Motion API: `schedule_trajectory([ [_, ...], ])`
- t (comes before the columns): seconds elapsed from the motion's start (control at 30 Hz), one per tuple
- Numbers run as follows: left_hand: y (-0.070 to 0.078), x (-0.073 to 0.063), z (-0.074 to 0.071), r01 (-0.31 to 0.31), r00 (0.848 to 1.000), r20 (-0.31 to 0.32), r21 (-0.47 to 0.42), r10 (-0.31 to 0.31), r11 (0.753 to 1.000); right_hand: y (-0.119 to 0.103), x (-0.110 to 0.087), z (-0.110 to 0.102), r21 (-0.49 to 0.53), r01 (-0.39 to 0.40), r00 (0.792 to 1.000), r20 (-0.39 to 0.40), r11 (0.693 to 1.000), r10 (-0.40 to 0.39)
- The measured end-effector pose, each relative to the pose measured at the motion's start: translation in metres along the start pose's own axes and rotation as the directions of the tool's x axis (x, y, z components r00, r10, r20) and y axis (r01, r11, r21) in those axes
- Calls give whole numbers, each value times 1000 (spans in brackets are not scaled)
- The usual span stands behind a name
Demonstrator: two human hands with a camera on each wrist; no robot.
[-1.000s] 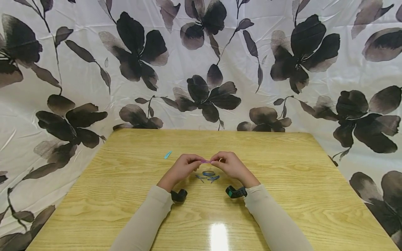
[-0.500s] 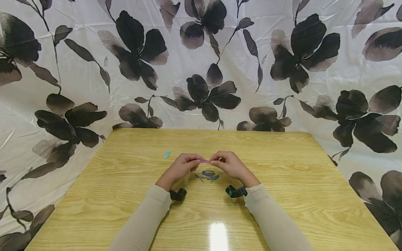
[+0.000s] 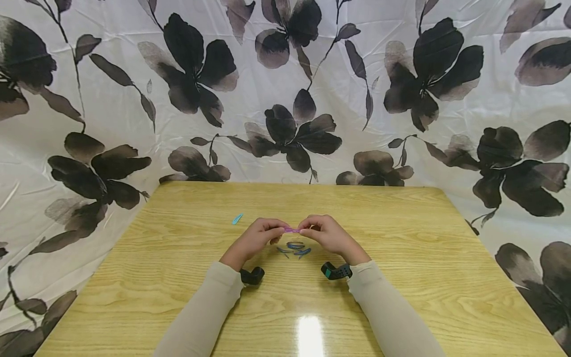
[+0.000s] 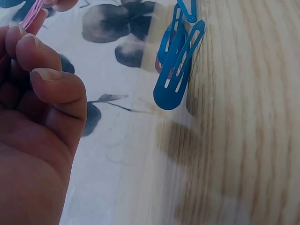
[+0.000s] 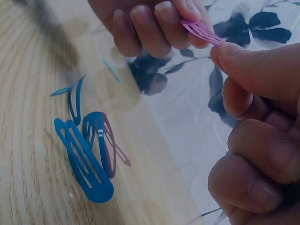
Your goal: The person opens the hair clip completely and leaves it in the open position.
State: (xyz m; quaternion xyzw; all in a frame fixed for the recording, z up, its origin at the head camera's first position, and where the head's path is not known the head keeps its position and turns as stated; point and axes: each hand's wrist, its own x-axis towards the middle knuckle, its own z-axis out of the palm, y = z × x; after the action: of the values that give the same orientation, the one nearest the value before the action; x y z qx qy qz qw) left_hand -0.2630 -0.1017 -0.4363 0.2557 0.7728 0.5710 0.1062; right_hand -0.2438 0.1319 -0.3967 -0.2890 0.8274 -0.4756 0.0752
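Note:
A pink snap hair clip (image 5: pixel 201 32) spans the gap between the two hands, above the table. My left hand (image 3: pixel 258 239) pinches one end between thumb and fingertips. At the other end, the thumb and index finger of my right hand (image 3: pixel 329 235) pinch it too. Just below and nearer to me, several blue snap hair clips (image 3: pixel 296 246) lie loosely grouped; in the right wrist view one blue clip (image 5: pixel 99 191) looks sprung open, with a dull pink clip-like shape beside the group. The left wrist view shows only part of the pink clip (image 4: pixel 32 13).
A light blue snap clip (image 3: pixel 237 219) lies apart, to the left of my left hand. The wood-grain table (image 3: pixel 401 277) extends on all sides of the hands. Behind it hangs a floral cloth (image 3: pixel 357 99). Each wrist wears a black strapped camera (image 3: pixel 252 276).
Both hands stay nearly still with the pink clip pinched between them. My left hand has shifted very slightly to the left. The clips on the table look unchanged.

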Motion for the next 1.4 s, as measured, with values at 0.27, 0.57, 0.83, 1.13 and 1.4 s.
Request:
schedule_trajectory([
  [0.27,0,0,0,-16,1000,-1,-2,16,1000,1,0,0,13,1,1000,1,1000,-1],
  [0.57,0,0,0,-5,1000,-2,-8,5,1000,3,0,0,19,8,1000,-8,1000,-8],
  [0.83,0,1,1,19,1000,18,-6,-19,1000,2,-1,-1,34,16,1000,-9,999,-16],
  [1.13,25,-8,3,26,1000,18,-8,-26,1000,24,6,2,8,-8,999,-35,1000,8],
  [1.4,28,-9,5,34,999,10,10,-34,999,46,12,5,26,-16,998,-58,1000,17],
])
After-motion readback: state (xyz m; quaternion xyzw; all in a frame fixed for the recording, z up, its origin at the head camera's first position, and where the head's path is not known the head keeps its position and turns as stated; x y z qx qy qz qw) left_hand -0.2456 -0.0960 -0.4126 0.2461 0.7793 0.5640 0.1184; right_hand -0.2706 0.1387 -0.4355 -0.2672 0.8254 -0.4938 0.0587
